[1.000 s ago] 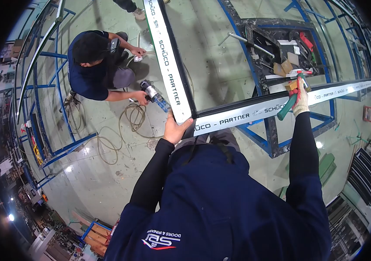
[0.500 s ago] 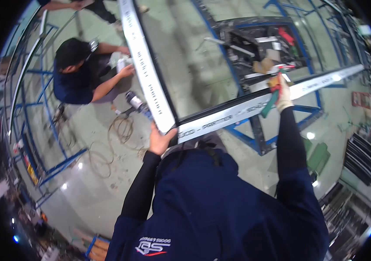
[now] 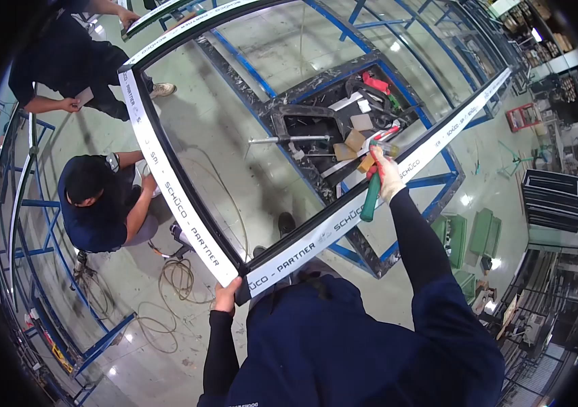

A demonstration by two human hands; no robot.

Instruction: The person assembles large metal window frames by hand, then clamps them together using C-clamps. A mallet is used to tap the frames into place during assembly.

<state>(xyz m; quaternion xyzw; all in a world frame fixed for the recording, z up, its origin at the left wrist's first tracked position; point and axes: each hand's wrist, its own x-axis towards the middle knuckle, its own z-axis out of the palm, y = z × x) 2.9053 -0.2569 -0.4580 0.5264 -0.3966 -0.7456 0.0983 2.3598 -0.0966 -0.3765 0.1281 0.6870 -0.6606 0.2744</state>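
A large window frame [image 3: 289,261], dark with white printed film, spans the view, its near corner just in front of my body. My left hand [image 3: 226,296] is closed on that corner. On the right, my gloved right hand [image 3: 388,176] is wrapped round a green-handled tool [image 3: 370,198] and rests against the near bar. The far end of the tool is hard to make out. Beyond this hand, wooden blocks [image 3: 354,141] and other tools lie in a tray on the blue stand.
A co-worker [image 3: 92,203] crouches by the frame's left bar; another person [image 3: 65,61] stands at the upper left. Coiled hose [image 3: 184,279] lies on the floor. Blue racks [image 3: 48,203] stand left, green boxes [image 3: 484,232] and stacked dark profiles [image 3: 553,197] right.
The view has shifted, showing more of the frame and the standing person. The frame's near corner and my left hand now appear lower and further left. My right hand still holds the tool.
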